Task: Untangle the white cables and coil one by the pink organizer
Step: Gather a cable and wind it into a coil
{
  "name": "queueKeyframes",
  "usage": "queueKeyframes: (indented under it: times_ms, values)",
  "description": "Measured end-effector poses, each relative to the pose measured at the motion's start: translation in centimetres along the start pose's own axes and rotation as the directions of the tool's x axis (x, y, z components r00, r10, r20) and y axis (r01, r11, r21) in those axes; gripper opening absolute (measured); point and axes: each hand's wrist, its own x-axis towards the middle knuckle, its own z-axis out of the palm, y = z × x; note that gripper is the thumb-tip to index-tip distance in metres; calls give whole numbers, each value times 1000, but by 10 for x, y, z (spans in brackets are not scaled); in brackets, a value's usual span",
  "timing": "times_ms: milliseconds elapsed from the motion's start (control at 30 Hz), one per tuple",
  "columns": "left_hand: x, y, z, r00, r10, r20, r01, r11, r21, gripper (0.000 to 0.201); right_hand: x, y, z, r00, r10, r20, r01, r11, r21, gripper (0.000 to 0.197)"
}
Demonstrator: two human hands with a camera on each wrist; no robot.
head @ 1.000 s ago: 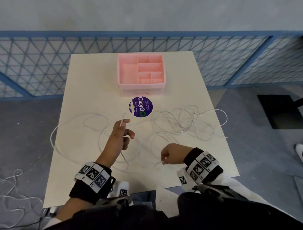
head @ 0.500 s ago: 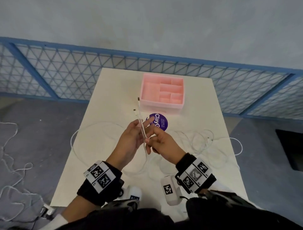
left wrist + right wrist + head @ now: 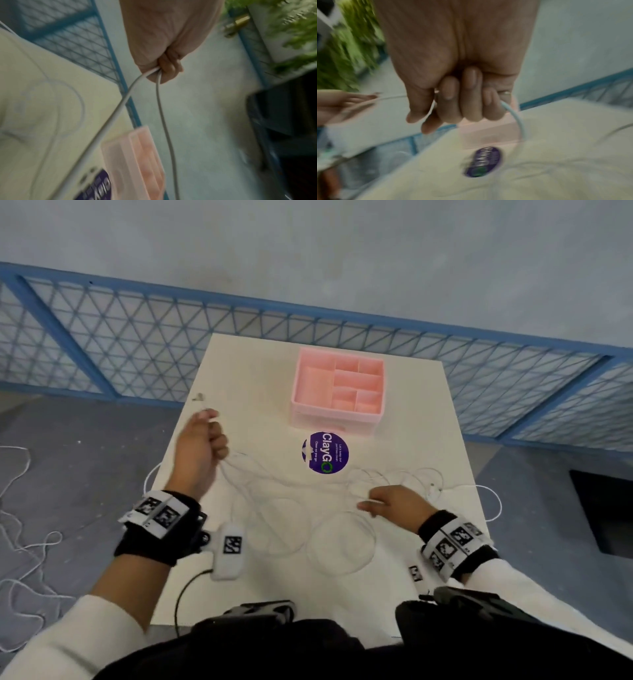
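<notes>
Presently on record, one table top and its contents.

Table (image 3: 239,364): cream top, square, standing against a blue mesh fence (image 3: 137,337) with a grey wall behind.

Pink organizer (image 3: 337,390): open tray with several compartments, at the far middle of the table, upright. Its wall also shows in the left wrist view (image 3: 137,155).

Purple sticker (image 3: 325,452): round, lettered "ClayGO", flat on the table just in front of the organizer.

White cables (image 3: 339,539): thin, lying in loose overlapping loops across the near half of the table, from the left edge to the right edge, where one loop hangs over. Not coiled; the loops cross each other. How many cables there are cannot be told.

Left hand (image 3: 200,446): raised over the table's left edge, fingers curled tight round cable. Two strands leave the fist (image 3: 159,40) and run down toward the table; short ends stick out above the hand.

Right hand (image 3: 394,503): low over the near right part of the table, among the loops, fingers curled round one strand, which leaves the fist (image 3: 453,67) at both sides.

Wrist bands: black, with black-and-white square markers, one on each wrist.

More white cord (image 3: 24,542): lying on the grey floor left of the table.
</notes>
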Motion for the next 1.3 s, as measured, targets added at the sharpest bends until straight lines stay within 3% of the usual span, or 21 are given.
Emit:
queueKeyframes:
  times_ms: [67, 167, 233, 267, 367, 433, 500, 567, 633, 667, 733, 800, 867, 933, 1000, 1100, 1200, 1233, 1300]
  values:
    - [20, 0, -37, 986, 45, -162, -32, 996, 85, 25, -11, 51, -25, 976, 202, -81, -214, 957, -196, 40]
    - [35, -11, -83, 937, 97, -334, -2, 962, 273, 27, -30, 90, -55, 875, 419, -243, -484, 772, -412, 49]
    - [38, -17, -95, 926, 145, -350, 2, 922, 387, 28, -31, 87, -57, 871, 422, -252, -491, 748, -446, 44]
    - [37, -18, -94, 934, 147, -327, 10, 901, 433, 29, -28, 76, -55, 892, 393, -222, -451, 795, -406, 38]
    - [27, -14, -57, 989, 67, -131, 8, 866, 499, 32, -21, 22, -41, 972, 175, -155, -181, 983, -28, 25]
    - [7, -9, -15, 998, -21, 58, -12, 855, 519, 31, -17, -16, -35, 991, -21, -134, 44, 984, 175, 12]
    - [-26, -6, 29, 959, -130, 254, -43, 815, 579, 28, -10, -48, -33, 978, -115, -172, 136, 984, 116, 8]
    - [-61, -9, 66, 861, -252, 441, -68, 804, 591, 32, -2, -74, -31, 951, -113, -288, 83, 990, -115, 20]
    - [-83, -17, 84, 777, -333, 534, -59, 807, 588, 35, 3, -90, -33, 925, -112, -362, -7, 950, -312, 21]
    - [-87, -18, 86, 768, -356, 533, -30, 811, 585, 36, 5, -94, -33, 930, -107, -352, -28, 933, -359, 24]
    - [-85, -11, 79, 792, -388, 472, 25, 792, 610, 34, 5, -91, -33, 971, -73, -226, 11, 964, -264, 39]
    - [-74, -1, 65, 816, -379, 437, 36, 788, 615, 31, -2, -75, -37, 993, -93, -69, 91, 995, -45, 49]
    - [-57, 8, 43, 860, -337, 383, 68, 819, 569, 29, -6, -46, -43, 990, -116, -85, 115, 993, -14, 48]
    - [-35, 12, 15, 919, -279, 279, 113, 863, 493, 28, -9, -10, -47, 983, -34, -179, 28, 999, -34, 47]
    - [-11, 10, -19, 968, -209, 139, 131, 893, 431, 27, -17, 29, -46, 976, 99, -195, -122, 986, -110, 47]
    - [16, 1, -72, 984, -92, -151, 145, 906, 398, 27, -39, 81, -43, 931, 301, -206, -347, 906, -241, 47]
    - [30, -9, -113, 937, 13, -348, 190, 818, 543, 31, -64, 99, -42, 871, 413, -268, -481, 830, -284, 45]
    - [35, -14, -121, 931, 18, -365, 223, 763, 607, 31, -68, 97, -40, 852, 428, -301, -511, 807, -298, 43]
    - [39, -25, -119, 958, 9, -286, 222, 606, 764, 24, -66, 82, -36, 852, 410, -326, -501, 820, -276, 42]
